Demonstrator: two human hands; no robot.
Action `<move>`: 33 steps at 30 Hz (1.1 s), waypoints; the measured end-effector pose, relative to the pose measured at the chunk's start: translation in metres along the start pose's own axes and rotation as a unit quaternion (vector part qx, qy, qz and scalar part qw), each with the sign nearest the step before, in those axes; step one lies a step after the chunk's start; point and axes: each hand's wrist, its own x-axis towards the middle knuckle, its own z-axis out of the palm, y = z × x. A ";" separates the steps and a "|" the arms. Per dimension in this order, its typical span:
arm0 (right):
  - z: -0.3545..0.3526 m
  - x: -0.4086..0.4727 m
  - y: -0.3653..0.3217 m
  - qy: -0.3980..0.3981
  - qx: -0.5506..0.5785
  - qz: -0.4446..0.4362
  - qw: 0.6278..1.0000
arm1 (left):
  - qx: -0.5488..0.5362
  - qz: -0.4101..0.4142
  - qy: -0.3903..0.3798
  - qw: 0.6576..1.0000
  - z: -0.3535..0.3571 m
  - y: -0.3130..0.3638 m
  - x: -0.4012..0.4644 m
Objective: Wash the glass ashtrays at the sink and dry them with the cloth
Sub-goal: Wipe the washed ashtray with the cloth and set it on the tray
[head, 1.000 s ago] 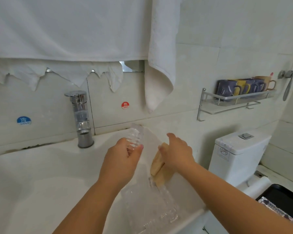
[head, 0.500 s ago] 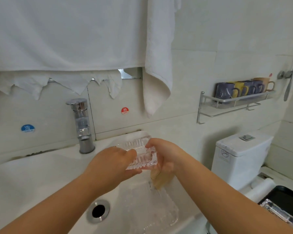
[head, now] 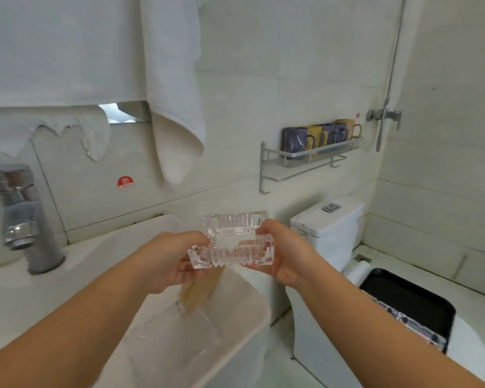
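Observation:
A square ribbed glass ashtray (head: 231, 242) is held level above the right end of the white sink (head: 101, 253). My left hand (head: 165, 259) grips its left side and my right hand (head: 280, 256) grips its right side, fingers curled under it. Below the ashtray a tan cloth (head: 198, 292) lies on the sink's right ledge. More clear glass ashtrays (head: 177, 345) lie on that ledge near the front edge; their outlines are blurred.
A chrome tap (head: 23, 219) stands at the left. White towels (head: 171, 88) hang above the sink. A wall shelf (head: 308, 161) holds several mugs. A toilet (head: 328, 219) stands right of the sink, with a black tray (head: 420, 301) on its lid.
My left hand turned the ashtray from upright to level, and my right hand left the cloth and took the ashtray's right side. The view shifted right.

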 end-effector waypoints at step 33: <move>-0.537 0.235 0.047 0.448 -0.271 -0.020 0.852 | 0.409 0.109 -0.208 0.881 0.565 -0.132 0.368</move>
